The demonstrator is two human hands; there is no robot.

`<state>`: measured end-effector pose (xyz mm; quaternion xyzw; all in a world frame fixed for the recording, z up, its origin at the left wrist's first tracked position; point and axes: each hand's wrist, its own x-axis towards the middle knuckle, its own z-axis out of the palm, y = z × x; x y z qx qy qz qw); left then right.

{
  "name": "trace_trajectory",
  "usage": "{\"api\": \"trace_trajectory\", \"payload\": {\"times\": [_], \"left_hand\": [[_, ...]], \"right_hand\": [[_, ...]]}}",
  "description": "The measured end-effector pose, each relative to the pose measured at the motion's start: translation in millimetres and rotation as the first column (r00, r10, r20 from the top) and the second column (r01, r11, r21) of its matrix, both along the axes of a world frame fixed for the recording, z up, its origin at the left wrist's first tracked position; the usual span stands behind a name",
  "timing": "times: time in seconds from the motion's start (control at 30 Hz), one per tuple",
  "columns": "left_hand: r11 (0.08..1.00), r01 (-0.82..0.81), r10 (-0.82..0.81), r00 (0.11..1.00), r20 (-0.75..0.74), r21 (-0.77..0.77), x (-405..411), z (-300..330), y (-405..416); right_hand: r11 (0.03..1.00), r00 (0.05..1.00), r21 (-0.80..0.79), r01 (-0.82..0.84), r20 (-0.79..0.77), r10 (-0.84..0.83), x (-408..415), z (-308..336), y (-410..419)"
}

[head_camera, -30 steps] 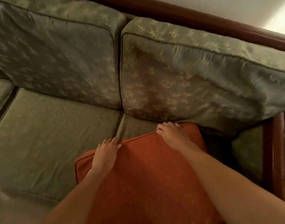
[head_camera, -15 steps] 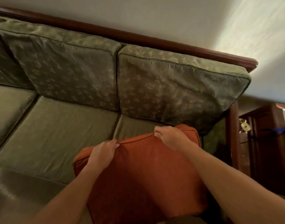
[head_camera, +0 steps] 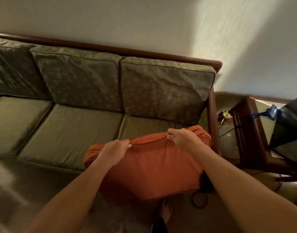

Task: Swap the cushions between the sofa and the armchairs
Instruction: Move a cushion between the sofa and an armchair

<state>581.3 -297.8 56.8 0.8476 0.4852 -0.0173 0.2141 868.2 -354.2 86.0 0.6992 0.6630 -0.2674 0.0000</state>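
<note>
An orange cushion (head_camera: 154, 167) hangs in front of the green sofa (head_camera: 73, 128), held up by its top edge over the sofa's right end. My left hand (head_camera: 116, 148) grips the top seam near the cushion's left corner. My right hand (head_camera: 182, 137) pinches the same seam further right. The cushion's lower edge is off the seat, above the floor. Three green patterned back cushions (head_camera: 164, 89) lean against the sofa's wooden back rail.
A dark wooden side table (head_camera: 248, 132) stands right of the sofa arm, with a brass object (head_camera: 226, 115) and a cable behind it. A black item (head_camera: 289, 125) rests on the table. A black cord (head_camera: 200, 199) lies on the floor by my foot (head_camera: 166, 211).
The cushion has been lifted off the right seat and pulled back toward me. My view has pulled away from the sofa, so the wall and side table show.
</note>
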Motion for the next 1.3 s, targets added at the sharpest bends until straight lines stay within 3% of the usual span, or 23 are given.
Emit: {"api": "trace_trajectory", "payload": {"times": [0.27, 0.43, 0.57, 0.77, 0.97, 1.17, 1.3], "left_hand": [[0.942, 0.305, -0.305, 0.952, -0.017, 0.137, -12.7, 44.4, -60.1], [0.821, 0.492, -0.494, 0.866, -0.071, 0.291, -8.2, 91.5, -91.7], [0.723, 0.612, -0.622, 0.779, -0.085, 0.319, 29.8, 138.8, -135.6], [0.573, 0.775, -0.789, 0.610, -0.079, 0.267, 119.4, 170.9, -250.7], [0.398, 0.917, -0.915, 0.395, -0.083, -0.027, 230.9, 176.7, -405.7], [0.197, 0.980, -0.979, 0.196, -0.053, -0.020, 327.5, 193.8, -602.8], [0.099, 0.993, -0.994, 0.101, -0.030, 0.058, 370.1, 198.4, -700.3]], "right_hand": [[0.958, 0.963, 0.105, 0.268, -0.052, -0.264, -36.4, 34.6, -137.9], [0.894, 0.914, 0.189, 0.406, -0.088, -0.397, -64.9, 71.5, -224.7], [0.829, 0.855, 0.215, 0.516, -0.077, -0.513, -61.2, 112.4, -303.6], [0.686, 0.701, 0.168, 0.708, -0.049, -0.711, -24.9, 148.5, -449.0], [0.517, 0.518, 0.032, 0.855, -0.062, -0.853, 15.0, 172.9, -633.9], [0.286, 0.287, 0.083, 0.955, 0.001, -0.958, 40.3, 200.1, -835.9], [0.175, 0.171, 0.169, 0.970, 0.038, -0.985, 36.4, 220.3, -928.0]]}}
